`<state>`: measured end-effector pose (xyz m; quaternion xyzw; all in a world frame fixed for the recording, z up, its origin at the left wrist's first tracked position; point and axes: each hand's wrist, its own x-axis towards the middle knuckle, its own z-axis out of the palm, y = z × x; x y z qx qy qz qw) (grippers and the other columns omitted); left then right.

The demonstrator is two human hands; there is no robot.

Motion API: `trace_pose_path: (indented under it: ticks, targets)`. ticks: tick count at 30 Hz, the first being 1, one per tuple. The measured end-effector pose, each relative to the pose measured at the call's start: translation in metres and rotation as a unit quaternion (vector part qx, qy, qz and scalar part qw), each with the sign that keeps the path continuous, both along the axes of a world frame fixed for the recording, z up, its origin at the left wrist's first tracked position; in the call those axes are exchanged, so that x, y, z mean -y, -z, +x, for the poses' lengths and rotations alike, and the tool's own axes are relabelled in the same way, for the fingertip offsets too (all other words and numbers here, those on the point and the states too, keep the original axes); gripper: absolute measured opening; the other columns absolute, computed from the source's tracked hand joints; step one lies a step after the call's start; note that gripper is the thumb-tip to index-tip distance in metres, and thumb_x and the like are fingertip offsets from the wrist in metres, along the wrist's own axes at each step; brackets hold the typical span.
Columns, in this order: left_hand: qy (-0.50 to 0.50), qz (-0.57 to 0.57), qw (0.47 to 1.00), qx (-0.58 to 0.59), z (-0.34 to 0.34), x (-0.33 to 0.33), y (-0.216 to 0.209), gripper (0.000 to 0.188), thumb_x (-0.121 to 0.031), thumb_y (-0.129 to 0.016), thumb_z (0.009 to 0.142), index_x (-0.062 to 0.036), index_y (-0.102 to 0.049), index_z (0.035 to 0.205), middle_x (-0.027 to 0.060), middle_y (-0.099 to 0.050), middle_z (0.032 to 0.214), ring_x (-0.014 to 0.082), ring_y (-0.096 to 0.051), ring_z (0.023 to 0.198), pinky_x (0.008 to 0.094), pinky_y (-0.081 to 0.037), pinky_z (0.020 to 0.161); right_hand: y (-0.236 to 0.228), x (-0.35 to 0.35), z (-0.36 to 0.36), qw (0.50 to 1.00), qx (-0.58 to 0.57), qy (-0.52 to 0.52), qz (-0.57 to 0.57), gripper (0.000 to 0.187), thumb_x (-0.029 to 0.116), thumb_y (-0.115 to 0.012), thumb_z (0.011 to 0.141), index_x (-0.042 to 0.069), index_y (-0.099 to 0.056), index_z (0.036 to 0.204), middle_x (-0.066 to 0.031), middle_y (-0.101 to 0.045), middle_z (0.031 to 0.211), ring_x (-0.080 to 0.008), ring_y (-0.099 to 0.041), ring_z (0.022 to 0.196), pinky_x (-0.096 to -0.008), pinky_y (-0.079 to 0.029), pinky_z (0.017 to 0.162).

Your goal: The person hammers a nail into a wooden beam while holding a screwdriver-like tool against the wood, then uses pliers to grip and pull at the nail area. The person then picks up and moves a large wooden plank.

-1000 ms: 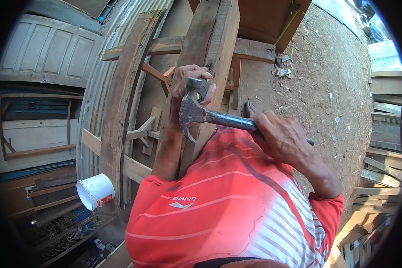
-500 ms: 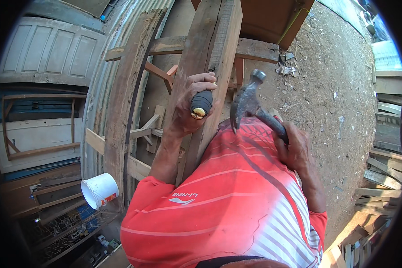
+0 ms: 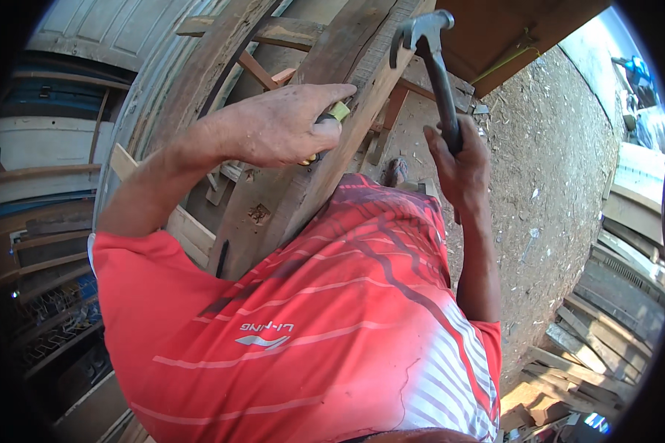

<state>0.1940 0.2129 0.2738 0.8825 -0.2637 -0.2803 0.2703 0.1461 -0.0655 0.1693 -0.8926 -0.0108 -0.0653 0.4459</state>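
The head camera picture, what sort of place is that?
It looks like an outdoor woodworking yard, though I can't be sure. There's a thick wooden beam, a claw hammer in the right hand, and a pile of planks off to the right.

Site type: woodworking yard. Indicators: beam at centre, hammer at upper centre, door at upper left, piled boards at lower right, littered ground.

two hands, one claw hammer, one tool handle, one shirt
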Motion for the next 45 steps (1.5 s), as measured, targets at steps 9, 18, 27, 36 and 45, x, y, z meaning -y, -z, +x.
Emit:
trace_pose_path:
  ticks: [9, 18, 27, 36, 45]
  targets:
    - [-0.229, 0.029, 0.973, 0.024, -0.02, 0.02, 0.017, 0.074, -0.024, -0.057, 0.09, 0.0138, -0.033, 0.149, 0.0314, -0.04, 0.154, 0.0379, -0.039, 0.145, 0.0378, -0.029, 0.121, 0.0, -0.031, 0.17, 0.976, 0.157, -0.146, 0.025, 0.027, 0.027, -0.068, 0.095, 0.006, -0.06, 0.11, -0.0152, -0.065, 0.071, -0.0335, -0.066, 0.064, -0.0439, -0.051, 0.062]
    - [-0.349, 0.102, 0.917, -0.163, -0.021, 0.052, -0.005, 0.072, -0.02, -0.067, 0.087, 0.0077, -0.042, 0.148, 0.0293, -0.054, 0.142, 0.0381, -0.054, 0.133, 0.039, -0.04, 0.113, 0.024, -0.029, 0.22, 0.911, 0.278, -0.296, -0.071, 0.027, 0.015, -0.065, 0.093, 0.004, -0.06, 0.117, -0.0152, -0.067, 0.101, -0.0373, -0.062, 0.104, -0.0446, -0.041, 0.101]
    - [-0.356, 0.093, 0.928, 0.056, -0.05, 0.07, 0.029, 0.058, -0.002, -0.06, 0.088, 0.0048, -0.048, 0.144, 0.0253, -0.058, 0.139, 0.037, -0.058, 0.128, 0.0389, -0.046, 0.11, 0.031, -0.026, 0.227, 0.919, 0.251, -0.303, -0.007, 0.03, 0.009, -0.065, 0.091, 0.003, -0.058, 0.119, -0.0138, -0.067, 0.103, -0.0342, -0.062, 0.104, -0.0468, -0.039, 0.104]
    - [-0.38, 0.106, 0.912, 0.11, -0.057, 0.081, 0.037, 0.061, 0.001, -0.065, 0.084, 0.003, -0.051, 0.143, 0.0222, -0.061, 0.136, 0.0365, -0.061, 0.124, 0.0406, -0.05, 0.105, 0.033, -0.022, 0.227, 0.922, 0.227, -0.313, -0.019, 0.032, 0.013, -0.067, 0.092, 0.003, -0.059, 0.121, -0.0142, -0.067, 0.109, -0.032, -0.061, 0.111, -0.0462, -0.037, 0.105]
    - [-0.507, 0.048, 0.834, 0.211, -0.073, 0.106, 0.059, 0.062, 0.004, -0.065, 0.081, -0.0028, -0.055, 0.142, 0.0197, -0.061, 0.134, 0.0369, -0.06, 0.124, 0.0394, -0.048, 0.106, 0.034, -0.022, 0.23, 0.907, 0.254, -0.336, -0.012, 0.031, 0.015, -0.067, 0.093, 0.001, -0.059, 0.12, -0.0172, -0.066, 0.108, -0.0336, -0.061, 0.11, -0.046, -0.038, 0.104]
